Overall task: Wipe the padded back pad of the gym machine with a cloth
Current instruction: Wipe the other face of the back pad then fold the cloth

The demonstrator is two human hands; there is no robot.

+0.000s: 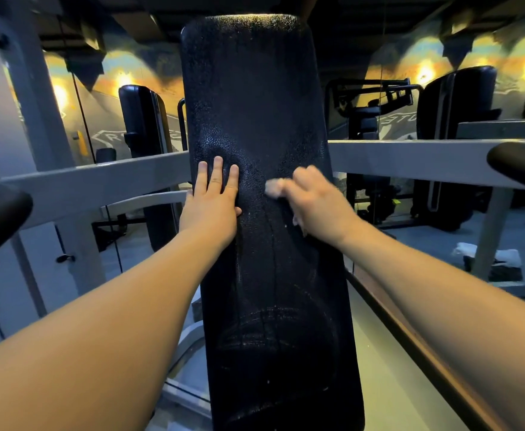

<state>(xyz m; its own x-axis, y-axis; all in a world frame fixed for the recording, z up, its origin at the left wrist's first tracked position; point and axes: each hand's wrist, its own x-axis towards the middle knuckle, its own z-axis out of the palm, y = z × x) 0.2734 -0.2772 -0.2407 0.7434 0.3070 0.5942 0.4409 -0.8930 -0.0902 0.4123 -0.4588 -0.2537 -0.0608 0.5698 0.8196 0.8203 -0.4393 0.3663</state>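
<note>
Wiping is midway, we judge; upper back pad remains. Our left hand lies flat on it; our right hand, blurred, apparently clutches the cloth.

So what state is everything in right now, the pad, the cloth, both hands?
back pad: upright, dented where the hands press.
left hand: flat, fingers straight, pressing the pad's left side.
right hand: blurred, fingers curled, against the pad.
cloth: pale, bunched in the right hand's grip, blurred.
</note>
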